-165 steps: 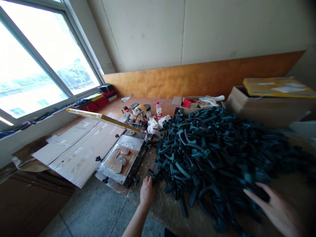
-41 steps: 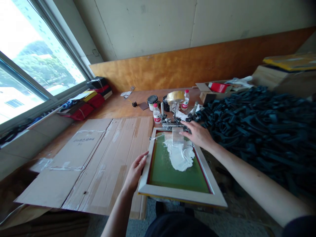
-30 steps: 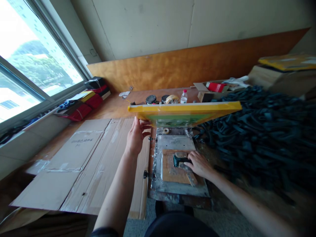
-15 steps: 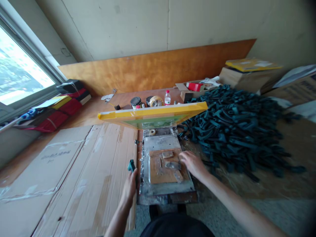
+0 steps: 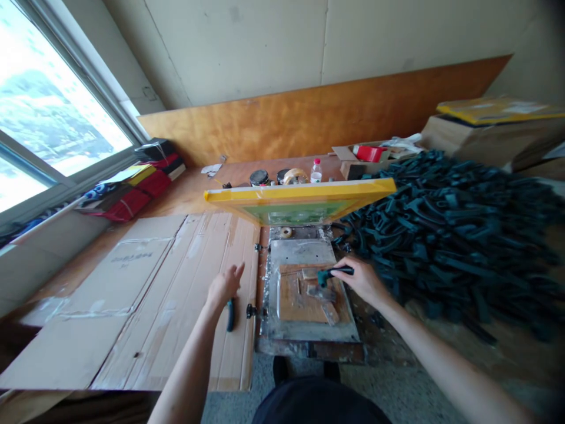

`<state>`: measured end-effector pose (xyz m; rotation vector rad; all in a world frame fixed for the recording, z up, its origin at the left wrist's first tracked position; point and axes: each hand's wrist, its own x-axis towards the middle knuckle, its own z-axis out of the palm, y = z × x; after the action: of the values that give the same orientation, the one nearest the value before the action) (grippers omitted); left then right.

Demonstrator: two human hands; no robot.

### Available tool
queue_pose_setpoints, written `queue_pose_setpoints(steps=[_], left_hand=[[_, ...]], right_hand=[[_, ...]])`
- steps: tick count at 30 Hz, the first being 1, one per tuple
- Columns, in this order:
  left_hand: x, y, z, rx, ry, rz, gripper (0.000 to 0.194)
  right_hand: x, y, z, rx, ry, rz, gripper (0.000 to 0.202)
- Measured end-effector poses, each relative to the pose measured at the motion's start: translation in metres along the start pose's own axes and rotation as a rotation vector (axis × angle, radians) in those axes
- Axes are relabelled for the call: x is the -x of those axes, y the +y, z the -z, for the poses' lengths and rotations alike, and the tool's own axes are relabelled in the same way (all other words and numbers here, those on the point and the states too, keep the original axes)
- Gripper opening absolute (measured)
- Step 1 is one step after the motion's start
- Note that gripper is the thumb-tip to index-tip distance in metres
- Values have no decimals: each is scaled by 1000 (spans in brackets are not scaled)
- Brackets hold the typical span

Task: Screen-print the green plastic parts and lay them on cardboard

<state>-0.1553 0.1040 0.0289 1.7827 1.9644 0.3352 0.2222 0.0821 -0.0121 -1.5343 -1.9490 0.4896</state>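
Observation:
My right hand (image 5: 362, 280) grips a dark green plastic part (image 5: 333, 273) and holds it over the wooden jig (image 5: 300, 297) on the metal printing base (image 5: 300, 259). My left hand (image 5: 224, 285) hovers with fingers spread above the flattened cardboard (image 5: 145, 294). Another dark green part (image 5: 230, 315) lies on the cardboard just under that hand. The yellow-framed printing screen (image 5: 304, 194) stands tilted up above the base, hinged at its far side.
A big heap of dark green parts (image 5: 450, 218) covers the table to the right. Ink tins, a tape roll (image 5: 295, 175) and a small bottle (image 5: 315, 169) stand behind the screen. Cardboard boxes (image 5: 489, 138) sit far right, red and black items (image 5: 145, 182) by the window.
The screen was down with white ink on it, then got lifted. My left hand carried a part from the jig and let it go on the cardboard. My right hand took another part to the jig.

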Motion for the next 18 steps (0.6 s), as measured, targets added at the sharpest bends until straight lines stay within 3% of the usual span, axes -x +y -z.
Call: queue_pose_setpoints(steps=[2,5,6,8,10,13,16,18], left_hand=[[-17,37,21,262,126,-74,54],[-26,92,48,957,332,-239,61],[-25,104,54,1102,357,-271,59],[-18,116,61,1191,361,-278,58],[-4,107,59,1170,359,-250,59],[25,70,39,1106,262,-141,62],[49,25,-2,1015,40,15,59],[55,0,-37,924,-45,61,64]], right_hand=[[-1,-15,-24,-86,-15,63,15],[7,-25,-57,28,-75,184,25],[9,-25,-65,113,-99,223,29],[15,-24,-72,281,-135,295,34],[18,-19,-69,364,-141,335,37],[19,-4,-49,336,-83,245,27],[6,13,-18,319,14,102,34],[-14,12,-2,300,99,60,38]])
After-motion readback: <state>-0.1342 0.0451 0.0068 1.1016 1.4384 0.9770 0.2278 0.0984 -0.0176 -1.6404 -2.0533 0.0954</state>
